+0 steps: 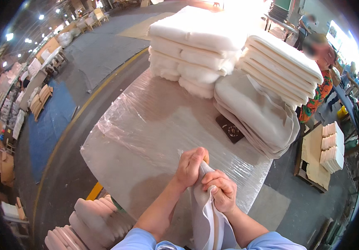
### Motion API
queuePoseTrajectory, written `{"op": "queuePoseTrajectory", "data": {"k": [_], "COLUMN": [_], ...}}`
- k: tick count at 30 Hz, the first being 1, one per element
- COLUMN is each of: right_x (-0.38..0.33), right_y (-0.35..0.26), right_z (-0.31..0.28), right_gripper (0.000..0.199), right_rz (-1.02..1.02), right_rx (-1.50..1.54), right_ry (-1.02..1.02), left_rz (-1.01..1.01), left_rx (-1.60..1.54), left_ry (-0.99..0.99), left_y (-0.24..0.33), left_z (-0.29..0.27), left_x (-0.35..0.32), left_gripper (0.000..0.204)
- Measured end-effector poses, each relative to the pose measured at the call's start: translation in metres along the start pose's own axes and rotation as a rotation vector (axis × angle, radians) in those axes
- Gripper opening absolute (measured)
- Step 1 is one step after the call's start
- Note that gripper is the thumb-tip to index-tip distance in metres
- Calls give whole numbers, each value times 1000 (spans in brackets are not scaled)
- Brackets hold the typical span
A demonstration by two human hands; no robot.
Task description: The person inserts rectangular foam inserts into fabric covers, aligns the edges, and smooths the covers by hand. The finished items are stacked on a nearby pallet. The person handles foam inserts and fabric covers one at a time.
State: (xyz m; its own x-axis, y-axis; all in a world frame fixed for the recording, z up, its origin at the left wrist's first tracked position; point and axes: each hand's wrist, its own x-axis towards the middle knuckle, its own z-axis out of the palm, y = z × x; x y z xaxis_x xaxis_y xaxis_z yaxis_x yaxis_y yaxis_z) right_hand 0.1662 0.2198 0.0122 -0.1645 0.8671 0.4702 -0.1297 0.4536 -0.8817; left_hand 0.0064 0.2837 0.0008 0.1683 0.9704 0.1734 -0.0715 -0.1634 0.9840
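Left hand [190,166] and right hand [220,191] both clenched on a white fabric cover [206,216], near edge of plastic-wrapped table [146,125], stacked cushions [196,46] far

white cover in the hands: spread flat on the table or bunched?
Bunched. Both hands, left hand and right hand, grip the white fabric cover at its top; it hangs in folds, off the plastic-wrapped table.

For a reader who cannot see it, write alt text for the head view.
Two bare hands, left hand and right hand, grip a white cover at the near edge of a plastic-wrapped table. Stacks of white cushions and folded covers fill the table's far side, and a person stands beyond them.
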Motion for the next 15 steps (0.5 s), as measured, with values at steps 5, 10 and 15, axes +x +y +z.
{"op": "queuePoseTrajectory", "data": {"k": [5,10,15], "right_x": [-5,0,4], "right_y": [7,13,23], "right_z": [-5,-4,-10], "right_gripper": [17,14,23], "right_rz": [130,129,124], "right_rx": [29,-38,68], "right_ry": [15,-3,-59], "left_rz": [-56,-46,-87], "left_rx": [56,49,86], "left_ry": [-1,18,12], "left_y": [-6,-33,-33], "left_z": [4,-3,-11], "left_x": [6,10,13], "left_gripper": [56,54,62]}}
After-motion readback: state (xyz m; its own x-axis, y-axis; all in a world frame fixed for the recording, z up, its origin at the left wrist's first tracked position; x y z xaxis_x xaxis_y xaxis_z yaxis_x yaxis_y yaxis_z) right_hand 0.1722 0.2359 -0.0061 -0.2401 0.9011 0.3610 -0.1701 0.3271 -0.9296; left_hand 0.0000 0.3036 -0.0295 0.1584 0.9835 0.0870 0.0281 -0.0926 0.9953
